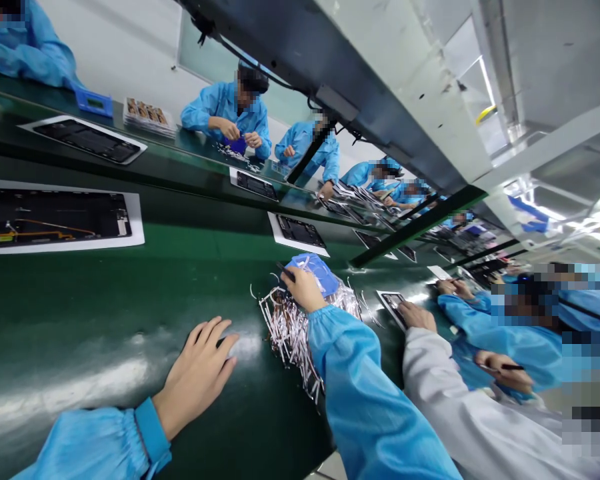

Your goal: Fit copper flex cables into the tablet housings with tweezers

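My left hand is over the green work surface near the front, palm down, fingers apart, holding nothing. In my right hand is a dark, slim tool, perhaps tweezers; its far end is hard to make out. That hand is at a blue plastic tray, beside and partly over it. Around the tray lies a heap of thin silvery-white strips, some with brownish parts. My right sleeve hides part of the heap.
An open tablet-like housing on a white sheet lies at left, with another housing behind the tray. A dark green post slants down to the bench. Close on my right, a co-worker's hand touches a framed panel.
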### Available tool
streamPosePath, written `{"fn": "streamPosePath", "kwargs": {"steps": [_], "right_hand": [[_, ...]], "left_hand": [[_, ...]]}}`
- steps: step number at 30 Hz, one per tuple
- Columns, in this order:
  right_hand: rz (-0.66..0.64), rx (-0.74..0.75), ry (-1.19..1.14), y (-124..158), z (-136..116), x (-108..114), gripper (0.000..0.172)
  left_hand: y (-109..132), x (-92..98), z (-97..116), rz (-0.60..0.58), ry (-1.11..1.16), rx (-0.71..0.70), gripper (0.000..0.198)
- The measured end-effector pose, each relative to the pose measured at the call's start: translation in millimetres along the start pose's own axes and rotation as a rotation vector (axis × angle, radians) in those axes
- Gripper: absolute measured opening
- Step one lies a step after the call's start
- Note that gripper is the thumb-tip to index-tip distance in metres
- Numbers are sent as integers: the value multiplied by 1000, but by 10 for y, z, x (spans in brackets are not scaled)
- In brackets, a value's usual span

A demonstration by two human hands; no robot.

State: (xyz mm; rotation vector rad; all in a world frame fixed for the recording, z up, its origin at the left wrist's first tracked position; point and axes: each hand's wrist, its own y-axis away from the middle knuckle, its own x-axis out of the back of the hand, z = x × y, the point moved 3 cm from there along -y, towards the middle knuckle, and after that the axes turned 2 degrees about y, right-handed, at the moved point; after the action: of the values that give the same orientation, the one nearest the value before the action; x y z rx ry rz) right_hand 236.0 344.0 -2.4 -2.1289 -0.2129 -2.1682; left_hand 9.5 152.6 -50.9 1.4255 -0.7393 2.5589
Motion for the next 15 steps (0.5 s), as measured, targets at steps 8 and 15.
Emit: {"fn": "streamPosePath", "kwargs": {"steps": [8,15], "right_hand": [[24,208,-101,85,28,2,14],[109,285,-241,62,-3,-90,23]], "left_hand": [[-5,-1,10,-8,-1,6,29],[-13,-18,0,-14,-8,-4,30]]}}
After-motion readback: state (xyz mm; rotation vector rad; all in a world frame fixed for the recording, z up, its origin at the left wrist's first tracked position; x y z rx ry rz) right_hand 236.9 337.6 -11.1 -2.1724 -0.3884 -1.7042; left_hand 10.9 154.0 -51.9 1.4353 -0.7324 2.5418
